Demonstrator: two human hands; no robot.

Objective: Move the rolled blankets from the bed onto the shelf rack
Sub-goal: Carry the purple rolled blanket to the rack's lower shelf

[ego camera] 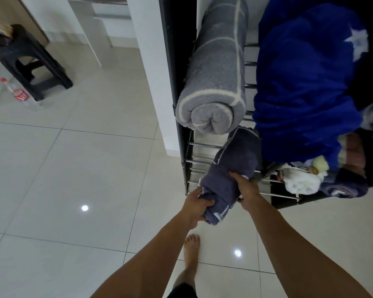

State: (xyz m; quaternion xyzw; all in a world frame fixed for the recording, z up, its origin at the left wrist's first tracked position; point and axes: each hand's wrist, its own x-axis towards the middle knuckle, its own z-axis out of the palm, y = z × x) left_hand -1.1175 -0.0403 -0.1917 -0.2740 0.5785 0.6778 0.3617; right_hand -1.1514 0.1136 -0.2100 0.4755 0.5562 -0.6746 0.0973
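Because it is soft, light cloth that could sag or unroll, the dark blue rolled blanket [228, 175] looks best gripped around its girth near the end. The left hand [197, 208] clutches its near end with curled fingers; the right hand [246, 190] wraps its side. The roll's far end pokes into a lower tier of the shelf rack [199, 163]. Above lie a grey rolled blanket [215, 72] and a bright blue blanket [306, 82].
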